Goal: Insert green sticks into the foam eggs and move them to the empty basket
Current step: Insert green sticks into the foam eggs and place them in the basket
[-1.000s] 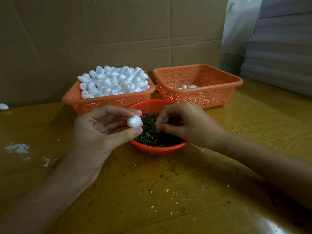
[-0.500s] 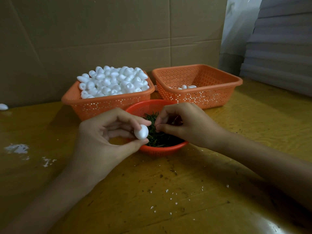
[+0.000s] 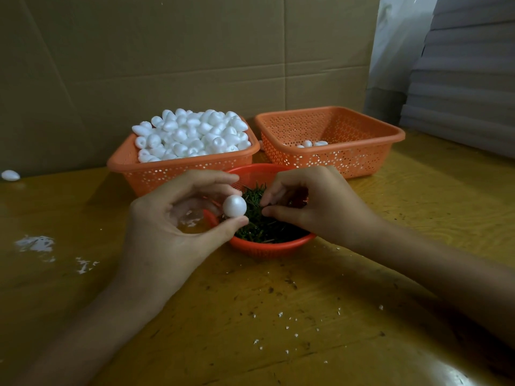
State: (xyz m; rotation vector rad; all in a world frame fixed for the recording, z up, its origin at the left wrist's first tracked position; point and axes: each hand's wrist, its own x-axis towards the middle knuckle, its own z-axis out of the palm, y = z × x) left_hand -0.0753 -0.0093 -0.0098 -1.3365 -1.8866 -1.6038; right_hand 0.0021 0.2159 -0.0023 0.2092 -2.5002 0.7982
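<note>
1. The right hand [image 3: 315,207] is covering the far side of the round bowl [image 3: 267,247]. Its fingers are curling inward, with thumb and forefinger tips meeting just over the green sticks [image 3: 259,229]. Whether a stick is pinched between them is too dark to tell.
2. The left hand [image 3: 167,227] is gripping a foam egg [image 3: 234,206] between thumb and fingertips, holding it above the bowl's left rim, near the right fingertips but apart from them.
3. The egg is looking smooth, white and rounded; the sticks are lying as a thin, dark, tangled heap in the red plastic bowl.
4. Behind the bowl, a perforated orange basket [image 3: 178,165] is holding a heaped pile of eggs [image 3: 192,133]. Beside it, a second basket [image 3: 334,160] is showing a few eggs [image 3: 312,143] over its front wall.
5. A stray egg [image 3: 10,175] is lying far left on the wooden table [image 3: 278,316], with white crumbs [image 3: 34,243] scattered nearby.
6. Cardboard [image 3: 167,51] is standing behind, and grey sheets [image 3: 468,79] are stacked at the right.
</note>
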